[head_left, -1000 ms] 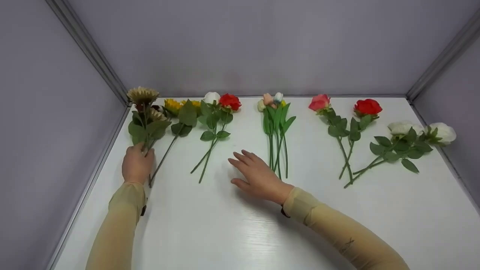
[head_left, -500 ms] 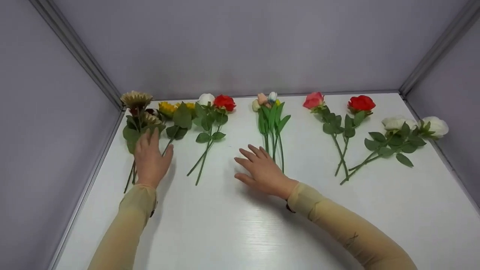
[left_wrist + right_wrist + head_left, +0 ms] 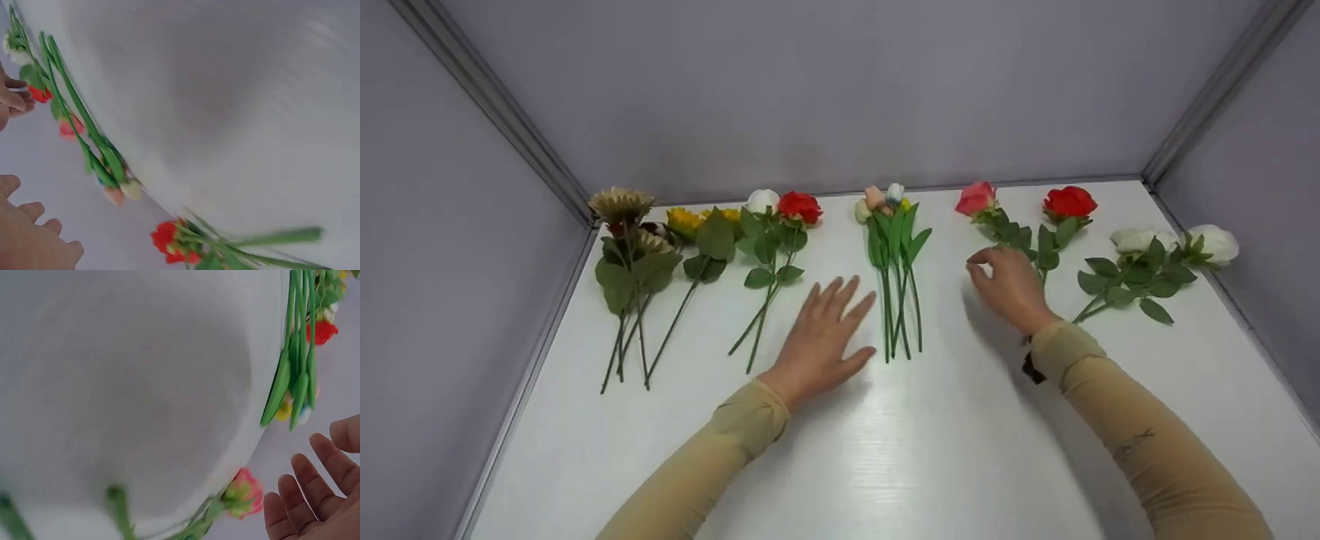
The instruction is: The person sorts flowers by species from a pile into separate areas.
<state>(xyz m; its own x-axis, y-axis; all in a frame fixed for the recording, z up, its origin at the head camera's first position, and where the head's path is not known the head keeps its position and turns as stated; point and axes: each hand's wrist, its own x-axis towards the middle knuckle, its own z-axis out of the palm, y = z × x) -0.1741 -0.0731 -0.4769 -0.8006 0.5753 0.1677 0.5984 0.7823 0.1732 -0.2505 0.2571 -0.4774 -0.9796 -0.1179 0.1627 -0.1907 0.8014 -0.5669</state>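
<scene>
Artificial flowers lie in a row on the white table. My left hand hovers flat with fingers spread, between the white-and-red rose pair and the tulip bunch, holding nothing. My right hand is over the stems of the pink rose and the red rose, its fingers loosely curved and empty. The right wrist view shows relaxed fingers close to the pink rose. The left wrist view shows the left hand's fingers and the tulip bunch.
A beige sunflower bunch and a yellow sunflower lie at the far left by the grey wall. Two white roses lie at the far right. Grey walls enclose the table on three sides.
My left hand let go of the beige sunflower bunch and moved right to the table's middle. My right hand moved from beside the tulips over to the pink and red rose stems.
</scene>
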